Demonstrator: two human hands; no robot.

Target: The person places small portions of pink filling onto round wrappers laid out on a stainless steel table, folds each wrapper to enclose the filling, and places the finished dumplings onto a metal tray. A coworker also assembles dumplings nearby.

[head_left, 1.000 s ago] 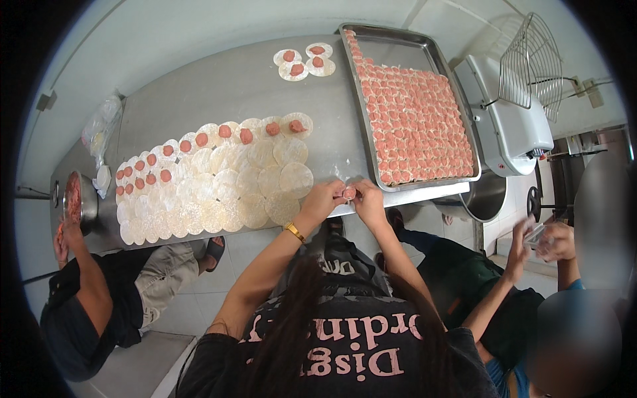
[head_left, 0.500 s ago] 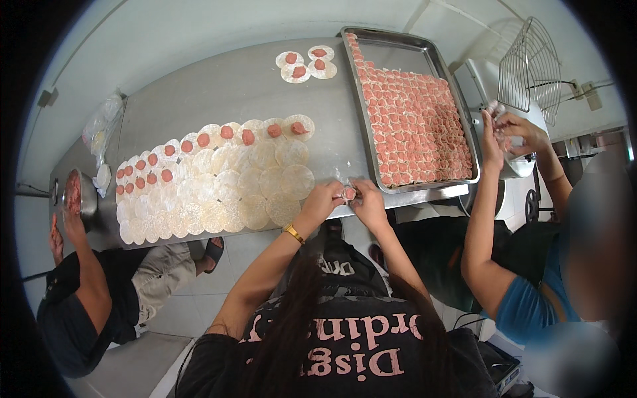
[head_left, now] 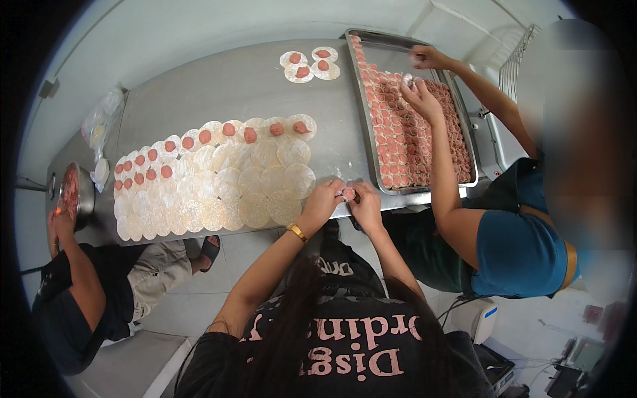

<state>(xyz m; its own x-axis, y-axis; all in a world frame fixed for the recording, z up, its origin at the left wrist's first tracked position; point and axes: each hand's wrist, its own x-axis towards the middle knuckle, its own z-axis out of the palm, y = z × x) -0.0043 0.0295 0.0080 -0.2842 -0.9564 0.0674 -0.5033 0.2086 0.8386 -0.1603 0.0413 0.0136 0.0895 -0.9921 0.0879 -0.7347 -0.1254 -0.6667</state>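
Observation:
Close to the table's front edge, I pinch a small open-topped meat dumpling (head_left: pixel 348 194) between my left hand (head_left: pixel 324 201) and my right hand (head_left: pixel 367 204). Both sets of fingers press around its sides, and pink filling shows on top. Left of my hands lie rows of overlapping round dough wrappers (head_left: pixel 253 180), floury and pale. Lumps of pink minced meat (head_left: pixel 250 135) sit on several wrappers of the far rows. Four-lobed in outline, a small group of filled wrappers (head_left: pixel 323 66) lies apart at the far side.
To my right, a large metal tray (head_left: pixel 375 154) holds many finished dumplings; a co-worker's hands (head_left: pixel 424 99) reach over it. On the left, another person's hands (head_left: pixel 61 224) are at a metal bowl (head_left: pixel 85 199) of minced meat. A plastic bag (head_left: pixel 105 119) lies behind the bowl.
The co-worker on the right has leaned in and brought both hands over the tray. At the left, the other person's hands have shifted at the bowl. My hands stay around the dumpling.

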